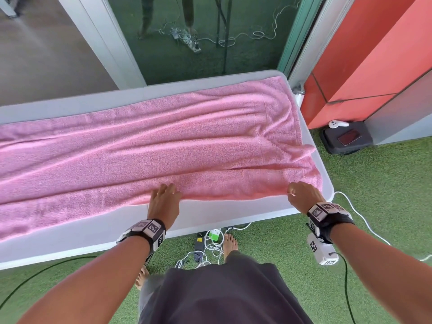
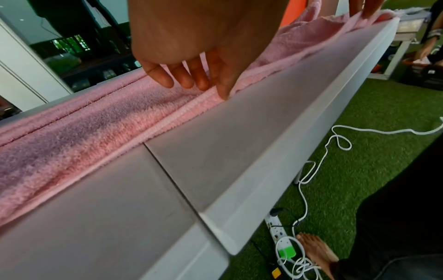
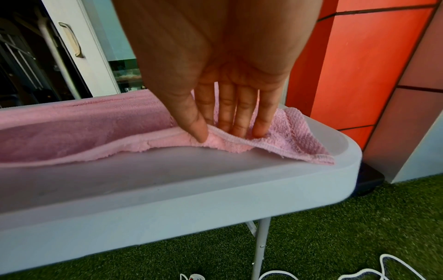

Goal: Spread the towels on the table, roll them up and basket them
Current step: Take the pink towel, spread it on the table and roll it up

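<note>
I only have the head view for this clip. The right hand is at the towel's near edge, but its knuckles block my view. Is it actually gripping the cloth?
Observer: Yes. The right wrist view shows the right hand pinching the hem of the towel, with the thumb on the near side and the fingers behind it. The edge is lifted slightly off the table.
Reviewer: And is the left one gripping too?
Observer: It doesn't look like it. In the left wrist view the left hand has fairly straight fingers, with the tips resting on the towel by its hem. The hem there lies flat.
Reviewer: Does the towel's near-right corner hang over the table end?
Observer: No. The near-right corner lies on the tabletop, short of the rounded end.
</note>
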